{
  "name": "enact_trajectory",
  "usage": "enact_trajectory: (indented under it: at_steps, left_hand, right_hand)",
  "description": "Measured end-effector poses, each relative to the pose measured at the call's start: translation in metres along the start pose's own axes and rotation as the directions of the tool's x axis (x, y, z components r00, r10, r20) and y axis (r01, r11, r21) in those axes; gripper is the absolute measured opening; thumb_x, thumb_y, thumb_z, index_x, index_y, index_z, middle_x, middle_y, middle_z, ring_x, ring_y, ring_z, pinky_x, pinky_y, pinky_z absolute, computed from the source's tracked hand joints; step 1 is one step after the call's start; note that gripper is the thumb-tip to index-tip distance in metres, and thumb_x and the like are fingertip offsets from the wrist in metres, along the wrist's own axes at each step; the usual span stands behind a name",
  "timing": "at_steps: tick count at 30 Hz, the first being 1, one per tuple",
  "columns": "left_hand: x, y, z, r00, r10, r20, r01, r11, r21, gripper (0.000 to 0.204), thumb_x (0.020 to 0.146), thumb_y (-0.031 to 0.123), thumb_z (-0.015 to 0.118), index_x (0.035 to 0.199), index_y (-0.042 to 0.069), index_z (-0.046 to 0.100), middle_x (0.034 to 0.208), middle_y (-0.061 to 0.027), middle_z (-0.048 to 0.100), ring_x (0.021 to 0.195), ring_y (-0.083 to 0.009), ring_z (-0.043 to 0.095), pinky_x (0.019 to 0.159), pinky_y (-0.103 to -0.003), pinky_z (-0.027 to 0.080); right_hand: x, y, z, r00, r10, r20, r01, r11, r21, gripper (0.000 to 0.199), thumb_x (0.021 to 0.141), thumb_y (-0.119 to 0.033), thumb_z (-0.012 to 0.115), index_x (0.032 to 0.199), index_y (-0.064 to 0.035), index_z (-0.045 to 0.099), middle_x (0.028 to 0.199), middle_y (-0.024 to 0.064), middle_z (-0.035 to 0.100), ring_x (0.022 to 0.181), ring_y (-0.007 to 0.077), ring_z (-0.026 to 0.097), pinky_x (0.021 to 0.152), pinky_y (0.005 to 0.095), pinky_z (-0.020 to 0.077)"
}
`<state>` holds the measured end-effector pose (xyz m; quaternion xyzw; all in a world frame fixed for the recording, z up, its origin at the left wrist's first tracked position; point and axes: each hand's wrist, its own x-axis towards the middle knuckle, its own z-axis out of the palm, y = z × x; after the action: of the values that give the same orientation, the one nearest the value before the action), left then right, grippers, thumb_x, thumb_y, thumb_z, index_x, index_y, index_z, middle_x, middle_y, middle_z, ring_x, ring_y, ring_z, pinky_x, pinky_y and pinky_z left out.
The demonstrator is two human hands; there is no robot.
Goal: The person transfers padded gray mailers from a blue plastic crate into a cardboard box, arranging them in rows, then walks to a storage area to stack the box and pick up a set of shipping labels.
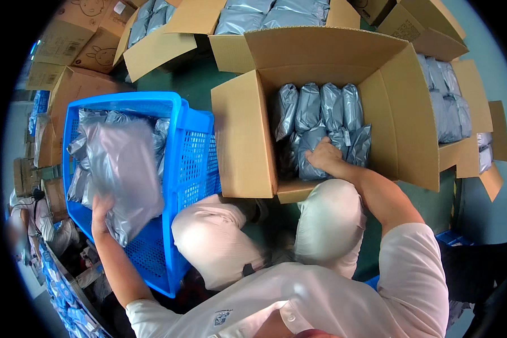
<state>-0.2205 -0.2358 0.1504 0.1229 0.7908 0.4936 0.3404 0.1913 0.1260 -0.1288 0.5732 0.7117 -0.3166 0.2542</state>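
My left hand [102, 207] is closed on the lower left edge of a grey plastic mailer bag [127, 174], slightly smeared by motion. It holds the bag over a blue plastic basket [177, 129], where more grey mailer bags [160, 129] lie. Inside the open cardboard carton [411, 107], my right hand [325, 155] is closed on the top of a grey packed bag [311, 169] in the near row. Its fingertips are partly hidden against the plastic. Behind that row stands another of upright grey bags [308, 107].
More open cartons filled with grey bags stand at the back [242, 19] and on the right [448, 101]. Stacked brown boxes [67, 39] rise at the far left. A carton flap [242, 141] sticks out between carton and basket. Another person [31, 217] is at the left edge.
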Motion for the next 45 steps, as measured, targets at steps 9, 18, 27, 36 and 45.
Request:
enact_trajectory:
  at_steps: [9,18,27,36,45]
  left_hand:
    - [0.035,0.001,0.378,0.629,-0.120,0.768,-0.084,0.972,0.220,0.073,0.087,0.030,0.073,0.144,-0.001,0.038,0.133,-0.0118,0.056,0.122,-0.0201,0.052,0.105,-0.034,0.040]
    - [0.048,-0.132,0.490,0.591,-0.613,0.525,-0.626,0.063,0.778,0.103,0.093,0.042,0.058,0.150,-0.011,-0.010,0.137,-0.0285,0.054,0.124,-0.0351,0.058,0.102,-0.038,0.047]
    - [0.049,-0.184,0.508,0.719,-0.567,0.401,-0.616,-0.254,0.746,0.095,0.096,0.030,0.057,0.154,-0.002,-0.011,0.125,-0.0230,0.065,0.104,-0.0290,0.070,0.085,-0.041,0.054]
    - [0.040,-0.007,0.394,0.455,0.015,0.890,-0.854,0.292,0.431,0.053,0.093,0.043,0.061,0.131,0.006,0.057,0.116,-0.0207,0.067,0.107,-0.0367,0.065,0.091,-0.047,0.052]
    - [0.109,-0.007,0.120,0.836,0.534,-0.126,-0.518,0.844,0.140,0.026,0.101,0.022,0.057,0.119,0.005,0.064,0.103,-0.0054,0.070,0.088,-0.0109,0.063,0.076,-0.024,0.049]
  right_hand:
    - [0.030,0.012,0.008,0.996,0.052,0.069,-0.053,0.999,0.009,0.076,0.090,-0.046,0.063,0.135,0.0087,0.034,0.135,0.0247,0.057,0.126,0.0361,0.057,0.103,0.0408,0.0462]
    - [0.015,0.023,-0.022,0.948,-0.087,0.305,0.102,0.994,-0.032,0.088,0.083,-0.060,0.066,0.133,0.0099,0.048,0.136,0.0261,0.055,0.124,0.0345,0.058,0.104,0.0425,0.0451]
    - [0.027,0.020,0.022,0.896,-0.126,0.426,0.337,0.818,-0.467,0.087,0.083,-0.077,0.054,0.125,-0.0013,0.065,0.128,0.0162,0.064,0.123,0.0277,0.059,0.098,0.0430,0.0483]
    - [-0.011,0.037,-0.033,0.918,-0.279,0.284,0.365,0.874,-0.320,0.058,0.090,-0.050,0.060,0.113,0.0021,0.069,0.114,0.0221,0.069,0.109,0.0349,0.065,0.092,0.0460,0.0508]
    - [-0.111,0.011,-0.139,0.852,-0.347,-0.392,0.488,0.798,0.354,0.026,0.100,-0.023,0.051,0.102,-0.0009,0.063,0.083,0.0107,0.068,0.079,0.0197,0.065,0.074,0.0348,0.0519]
